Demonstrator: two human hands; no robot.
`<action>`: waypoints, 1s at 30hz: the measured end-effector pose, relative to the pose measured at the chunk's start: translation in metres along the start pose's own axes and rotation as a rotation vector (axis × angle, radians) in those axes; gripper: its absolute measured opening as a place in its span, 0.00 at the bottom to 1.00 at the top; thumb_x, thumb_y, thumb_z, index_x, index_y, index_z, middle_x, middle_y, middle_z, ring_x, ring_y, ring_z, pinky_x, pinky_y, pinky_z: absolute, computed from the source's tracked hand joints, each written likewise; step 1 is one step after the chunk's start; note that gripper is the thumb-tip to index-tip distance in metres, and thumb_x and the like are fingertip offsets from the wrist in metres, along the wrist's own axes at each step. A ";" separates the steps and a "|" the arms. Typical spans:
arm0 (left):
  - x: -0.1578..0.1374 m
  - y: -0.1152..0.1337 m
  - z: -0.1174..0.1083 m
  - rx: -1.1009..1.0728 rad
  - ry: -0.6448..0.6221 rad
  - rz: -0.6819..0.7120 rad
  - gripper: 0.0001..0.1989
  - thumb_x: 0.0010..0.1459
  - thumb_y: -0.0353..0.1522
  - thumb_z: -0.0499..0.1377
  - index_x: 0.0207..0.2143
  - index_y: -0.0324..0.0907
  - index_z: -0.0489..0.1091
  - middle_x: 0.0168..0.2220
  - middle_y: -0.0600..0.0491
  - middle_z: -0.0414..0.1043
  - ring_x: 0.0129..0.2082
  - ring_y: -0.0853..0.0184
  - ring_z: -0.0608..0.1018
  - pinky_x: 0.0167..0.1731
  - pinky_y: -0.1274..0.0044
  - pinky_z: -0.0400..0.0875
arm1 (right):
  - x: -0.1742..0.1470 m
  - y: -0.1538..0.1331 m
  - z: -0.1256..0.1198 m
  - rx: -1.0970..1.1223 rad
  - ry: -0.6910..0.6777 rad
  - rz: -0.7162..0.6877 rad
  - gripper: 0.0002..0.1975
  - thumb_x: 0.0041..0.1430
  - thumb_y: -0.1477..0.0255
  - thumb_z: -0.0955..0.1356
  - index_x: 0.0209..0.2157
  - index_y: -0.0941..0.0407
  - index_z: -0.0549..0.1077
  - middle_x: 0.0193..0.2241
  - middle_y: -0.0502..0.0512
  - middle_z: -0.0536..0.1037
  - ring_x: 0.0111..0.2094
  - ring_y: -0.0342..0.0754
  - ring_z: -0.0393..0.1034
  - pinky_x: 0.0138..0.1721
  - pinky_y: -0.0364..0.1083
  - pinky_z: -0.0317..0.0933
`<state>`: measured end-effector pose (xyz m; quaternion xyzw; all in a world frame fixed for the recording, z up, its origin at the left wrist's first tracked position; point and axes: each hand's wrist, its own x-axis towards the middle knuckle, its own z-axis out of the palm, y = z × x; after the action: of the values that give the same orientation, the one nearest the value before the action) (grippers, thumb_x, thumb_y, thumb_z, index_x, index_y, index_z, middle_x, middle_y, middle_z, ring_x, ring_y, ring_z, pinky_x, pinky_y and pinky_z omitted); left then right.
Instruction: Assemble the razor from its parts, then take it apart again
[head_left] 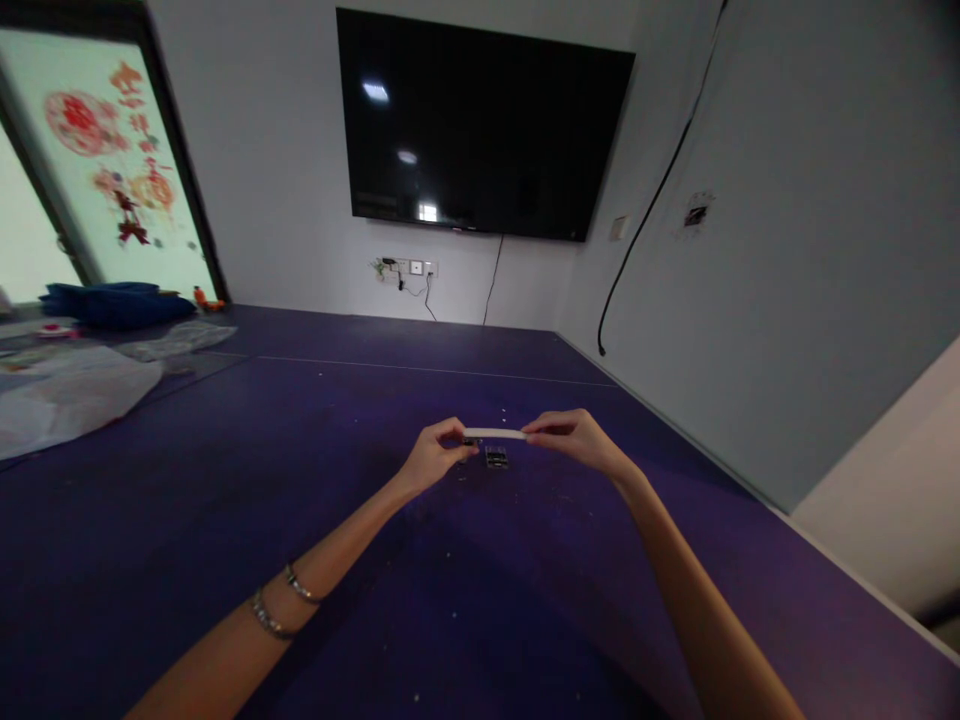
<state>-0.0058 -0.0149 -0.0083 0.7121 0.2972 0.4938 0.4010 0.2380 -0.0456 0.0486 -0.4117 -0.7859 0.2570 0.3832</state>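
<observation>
A thin white strip (495, 433) is stretched level between my two hands, just above the purple surface. Its left end is pinched by my left hand (437, 452), fingers closed. At the other end, the fingertips of my right hand (574, 438) close on the strip. Below the strip lies a small dark object (496, 457) with pale edges, too small to name. A second small dark piece shows beside my left fingertips, partly hidden by them; I cannot tell whether that hand touches it.
Small white specks dot the purple surface (322, 600). Crumpled clear plastic (82, 390) and a dark blue cloth heap (116, 303) lie at the left. A black cable (660, 190) hangs along the right wall. A television (487, 125) is mounted on the far wall.
</observation>
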 end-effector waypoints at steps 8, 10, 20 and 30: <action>-0.001 0.003 0.001 0.000 0.007 -0.010 0.08 0.44 0.30 0.63 0.23 0.38 0.64 0.24 0.56 0.68 0.27 0.72 0.71 0.30 0.79 0.66 | -0.001 0.003 -0.002 -0.017 0.030 0.027 0.13 0.48 0.62 0.70 0.33 0.55 0.78 0.30 0.54 0.78 0.29 0.45 0.69 0.30 0.43 0.61; -0.001 0.003 0.001 0.004 -0.001 -0.007 0.08 0.44 0.30 0.63 0.23 0.38 0.65 0.23 0.57 0.67 0.25 0.73 0.70 0.29 0.79 0.65 | -0.001 0.003 -0.003 -0.015 -0.013 0.021 0.13 0.48 0.62 0.70 0.33 0.55 0.78 0.29 0.53 0.78 0.29 0.45 0.69 0.29 0.43 0.60; -0.002 0.005 0.002 -0.015 -0.010 0.014 0.09 0.44 0.31 0.64 0.24 0.38 0.66 0.25 0.56 0.69 0.26 0.73 0.71 0.29 0.79 0.65 | -0.002 0.008 -0.005 0.054 -0.031 0.053 0.13 0.47 0.63 0.71 0.32 0.56 0.78 0.28 0.53 0.77 0.26 0.43 0.67 0.26 0.42 0.58; -0.002 0.008 0.003 -0.020 0.004 0.026 0.09 0.43 0.31 0.64 0.23 0.38 0.66 0.24 0.57 0.69 0.26 0.73 0.71 0.30 0.78 0.66 | -0.003 0.014 -0.009 0.116 -0.048 0.084 0.12 0.44 0.63 0.72 0.30 0.56 0.78 0.28 0.53 0.77 0.27 0.43 0.67 0.28 0.42 0.59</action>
<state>-0.0038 -0.0208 -0.0031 0.7110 0.2837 0.5034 0.4008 0.2524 -0.0396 0.0421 -0.4152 -0.7606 0.3279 0.3763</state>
